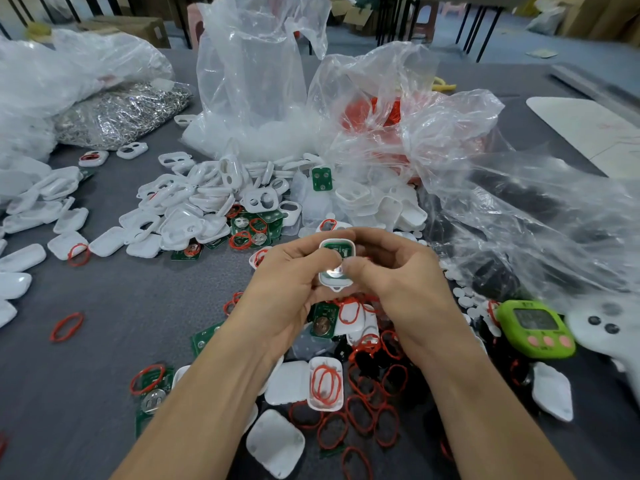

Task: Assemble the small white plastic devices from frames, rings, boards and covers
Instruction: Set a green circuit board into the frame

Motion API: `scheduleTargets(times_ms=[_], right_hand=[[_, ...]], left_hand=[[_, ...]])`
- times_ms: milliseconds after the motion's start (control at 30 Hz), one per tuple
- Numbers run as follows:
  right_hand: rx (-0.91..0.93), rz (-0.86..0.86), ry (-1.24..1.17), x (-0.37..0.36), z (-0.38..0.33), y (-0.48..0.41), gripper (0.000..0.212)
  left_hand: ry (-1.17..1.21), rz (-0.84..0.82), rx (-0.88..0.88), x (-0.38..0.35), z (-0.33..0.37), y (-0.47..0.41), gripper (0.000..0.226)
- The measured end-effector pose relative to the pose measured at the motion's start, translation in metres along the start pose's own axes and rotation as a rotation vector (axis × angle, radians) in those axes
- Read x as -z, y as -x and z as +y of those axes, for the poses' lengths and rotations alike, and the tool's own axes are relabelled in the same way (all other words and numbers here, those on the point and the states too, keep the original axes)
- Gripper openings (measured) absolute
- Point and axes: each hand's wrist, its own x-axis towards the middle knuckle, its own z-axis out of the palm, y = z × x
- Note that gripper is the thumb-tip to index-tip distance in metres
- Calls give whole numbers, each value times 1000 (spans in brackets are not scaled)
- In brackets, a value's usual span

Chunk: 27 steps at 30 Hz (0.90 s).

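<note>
Both hands hold one small white device frame (336, 245) above the table's middle, with a green board seated inside it. My left hand (287, 282) cups it from the left, thumb pressing on the board. My right hand (394, 271) grips it from the right, thumb on its lower part. Red rings (360, 403) lie scattered below my wrists, two inside a white cover (325, 382). Green boards (152, 393) with coin cells lie at lower left. A heap of white frames (194, 206) sits behind the hands.
Clear plastic bags (256, 81) stand behind the heap, one holding red rings (377, 116). A bag of metal clips (121, 112) lies far left. A green timer (535, 329) and a white gadget (609, 327) sit at the right. White covers (20, 258) line the left edge.
</note>
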Motion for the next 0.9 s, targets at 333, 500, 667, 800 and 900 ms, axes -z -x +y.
scheduleTargets(times_ms=[333,500,667,800,900], right_hand=[[48,347,478,40,-11,-25,36],[80,274,800,29,-22,-44,30],[62,143,957,22,-33,-59,28],[109,-122,983,12,-33,-47,14],[51,-165,1046,8,-26,-44,12]], left_hand=[[83,97,25,2,4,1,37],[140,115,23,6,7,0,37],[222,120,15,14,10,-2,26],[232,130,8,21,17,-5,23],[222,144,1,26,21,-3,25]])
